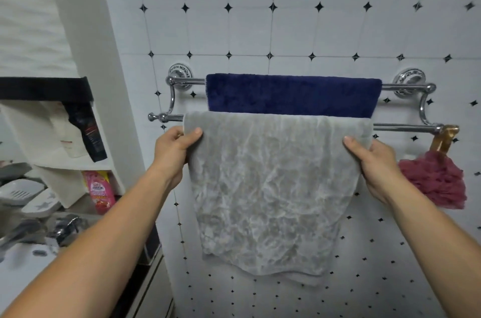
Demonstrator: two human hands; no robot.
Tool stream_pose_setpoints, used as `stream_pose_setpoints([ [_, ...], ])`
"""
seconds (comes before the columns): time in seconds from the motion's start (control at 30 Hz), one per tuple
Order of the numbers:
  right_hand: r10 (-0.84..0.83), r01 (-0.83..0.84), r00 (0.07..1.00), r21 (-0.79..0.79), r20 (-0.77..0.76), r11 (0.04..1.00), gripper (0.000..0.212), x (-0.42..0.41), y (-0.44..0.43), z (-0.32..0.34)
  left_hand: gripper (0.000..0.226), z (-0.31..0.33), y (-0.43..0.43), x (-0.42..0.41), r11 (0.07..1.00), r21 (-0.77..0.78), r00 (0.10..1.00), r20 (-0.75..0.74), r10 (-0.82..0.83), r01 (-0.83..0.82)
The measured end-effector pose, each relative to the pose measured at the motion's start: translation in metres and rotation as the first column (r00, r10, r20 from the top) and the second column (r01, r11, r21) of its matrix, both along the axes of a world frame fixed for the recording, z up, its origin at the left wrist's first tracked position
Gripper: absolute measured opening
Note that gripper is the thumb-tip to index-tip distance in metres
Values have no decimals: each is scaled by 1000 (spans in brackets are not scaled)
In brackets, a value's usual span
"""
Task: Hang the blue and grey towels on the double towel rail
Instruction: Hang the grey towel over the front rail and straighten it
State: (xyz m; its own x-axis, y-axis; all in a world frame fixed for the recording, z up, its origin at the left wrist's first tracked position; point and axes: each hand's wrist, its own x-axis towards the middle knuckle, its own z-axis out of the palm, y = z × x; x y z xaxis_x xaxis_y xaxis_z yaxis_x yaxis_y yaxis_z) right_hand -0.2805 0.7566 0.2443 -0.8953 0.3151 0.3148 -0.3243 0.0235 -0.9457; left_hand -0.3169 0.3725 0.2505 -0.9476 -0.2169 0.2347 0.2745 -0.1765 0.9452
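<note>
The white shelf (31,119) at my left holds a dark tube (89,135) and a pink pouch (100,191); the blue towel (291,95) drapes the rail's (187,81) back bar, the grey towel (273,187) the front bar, with bare chrome at both ends; a red puff (434,182) hangs just beside my right hand (372,161); it and my left hand (173,151) each pinch a side edge of the grey towel, thumbs in front.

Soft, even, cool light falls with no hard shadows. Small bright glints sit on the chrome towel rail (406,87). Above it the tile (286,31) lines bow toward the edges; left of it the shelves (65,135) look blurred.
</note>
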Motion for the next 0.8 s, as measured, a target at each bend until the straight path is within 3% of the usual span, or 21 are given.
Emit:
stream_pose_setpoints([
  [0.17, -31, 31, 999, 16, 11, 999, 5, 7, -5, 2, 19, -2, 1, 0, 989, -116, 996, 14, -89, 90],
  [0.63, -92, 84, 986, 65, 138, 994, 4, 43, 0, -25, 29, -58, -19, 2, 972, -152, 983, 56, -173, 180],
  [0.73, -147, 106, 972, 215, 184, 971, 14, 42, 2, -28, 29, -56, -16, 4, 963, -160, 975, 80, -206, 217],
  [0.8, -313, 204, 940, 509, 137, 836, 30, 40, 3, -23, 28, -44, -11, 3, 967, -124, 974, 69, -217, 224],
])
